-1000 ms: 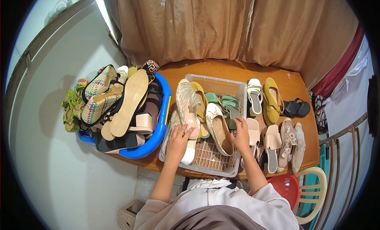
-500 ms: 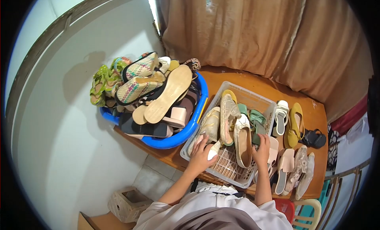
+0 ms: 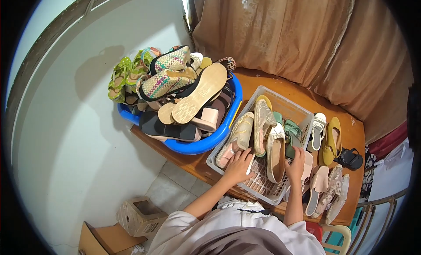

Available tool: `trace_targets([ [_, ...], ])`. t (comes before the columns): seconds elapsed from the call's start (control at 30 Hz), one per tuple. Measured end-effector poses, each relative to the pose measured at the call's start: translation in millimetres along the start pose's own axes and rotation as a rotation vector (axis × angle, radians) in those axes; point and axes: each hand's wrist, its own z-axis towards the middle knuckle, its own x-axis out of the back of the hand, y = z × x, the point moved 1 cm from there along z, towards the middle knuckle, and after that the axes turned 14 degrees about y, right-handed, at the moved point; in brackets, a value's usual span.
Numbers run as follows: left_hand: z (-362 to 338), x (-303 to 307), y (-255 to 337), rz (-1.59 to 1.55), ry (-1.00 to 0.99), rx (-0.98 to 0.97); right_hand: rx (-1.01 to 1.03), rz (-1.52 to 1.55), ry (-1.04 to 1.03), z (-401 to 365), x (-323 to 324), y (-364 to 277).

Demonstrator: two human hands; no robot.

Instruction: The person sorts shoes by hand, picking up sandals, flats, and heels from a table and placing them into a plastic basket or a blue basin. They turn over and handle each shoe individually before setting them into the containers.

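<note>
My left hand [image 3: 239,167] is closed at the basket's near left corner, around a small white shoe part [image 3: 250,165] mostly hidden by the palm. Just beyond its fingers lies a cream shoe [image 3: 239,133] with a pale pink insole. At the basket's right side, my right hand [image 3: 296,165] has its thumb and fingers apart, close to a green strappy sandal [image 3: 293,133]. Between the hands, a cream-and-tan flat [image 3: 276,156] stands lengthwise in the clear plastic basket [image 3: 259,198]. Beside it leans a glittery beige shoe [image 3: 263,125].
Left of the basket, a blue tub [image 3: 193,147] is heaped with shoes. On the wooden table [image 3: 254,79], right of the basket, are white sandals [image 3: 317,132], mustard flats [image 3: 332,141], black slippers [image 3: 349,159] and beige mules [image 3: 319,184]. A brown curtain [image 3: 280,31] hangs behind.
The view has shifted, moving the tub up and right. My left hand now covers more of the white shoe part, and the cream shoe's pink insole shows more. My right hand stays near the green sandal.
</note>
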Motion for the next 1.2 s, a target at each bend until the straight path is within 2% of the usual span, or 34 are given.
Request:
trace_targets([
  [0.07,0.3,-8.4,-2.9,0.015,-0.01,-0.005,-0.01,0.024,-0.004,-0.8,-2.4,3.5],
  [0.2,6.9,3.9,13.5,-0.005,0.184,0.041,-0.01,0.011,0.012,-1.8,-4.6,6.7],
  [0.23,14.4,18.4,20.4,-0.099,0.326,0.005,-0.01,0.018,0.012,-0.7,-4.7,6.4],
  [0.33,37.4,74.4,33.0,0.136,0.654,-0.18,-0.019,0.032,0.001,-1.4,-2.5,5.3],
  [0.4,49.5,115.8,33.0,0.41,0.881,-0.176,-0.029,0.037,0.0,-0.3,-2.6,4.1],
  [0.47,64.3,154.9,26.5,0.595,0.946,-0.065,-0.035,0.035,0.003,-0.5,-4.3,5.3],
  [0.57,81.7,185.1,10.1,0.706,0.75,0.168,-0.046,0.035,0.002,-0.3,-3.5,5.3],
  [0.67,90.2,171.4,-30.7,0.779,0.659,0.226,-0.036,0.042,0.009,0.7,-4.6,5.6],
  [0.8,88.4,164.8,-37.9,0.839,0.662,0.195,-0.041,0.042,0.018,0.2,-5.3,5.6],
  [0.97,75.5,182.1,-37.1,0.387,0.797,0.095,-0.032,0.04,0.021,1.0,-6.5,6.0],
  [1.2,62.5,179.6,-52.5,0.423,0.714,0.055,-0.015,0.018,0.003,4.0,-7.1,5.4],
])
